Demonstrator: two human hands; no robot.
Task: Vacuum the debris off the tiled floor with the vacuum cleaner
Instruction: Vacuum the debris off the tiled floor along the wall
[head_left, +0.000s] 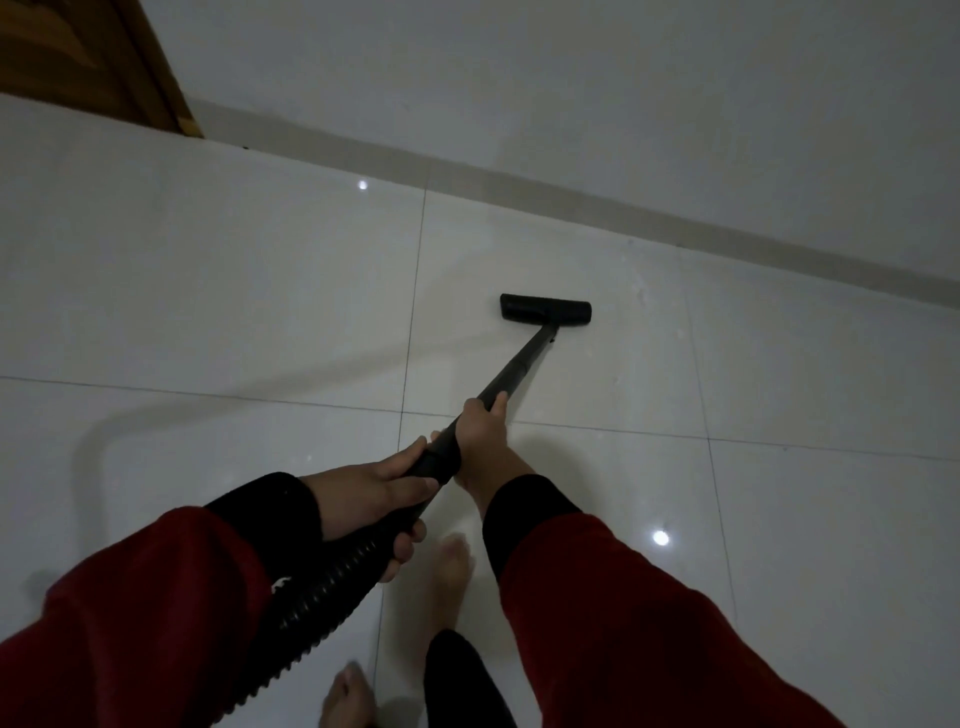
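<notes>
A black vacuum wand (514, 371) slants from my hands down to a flat black floor head (545, 307) resting on the glossy white tiled floor (234, 291). My right hand (483, 434) grips the wand higher up its tube. My left hand (379, 491) is wrapped around the lower end, where the ribbed black hose (322, 592) joins. The hose runs down and left under my left sleeve. Faint pale specks lie on the tile right of the head (641, 296); they are too small to make out clearly.
A grey skirting strip (571, 200) and a white wall run diagonally behind the floor head. A brown wooden door (78, 57) stands at the top left. My bare feet (449, 577) are on the tiles just below my hands. Ceiling lights reflect off the floor.
</notes>
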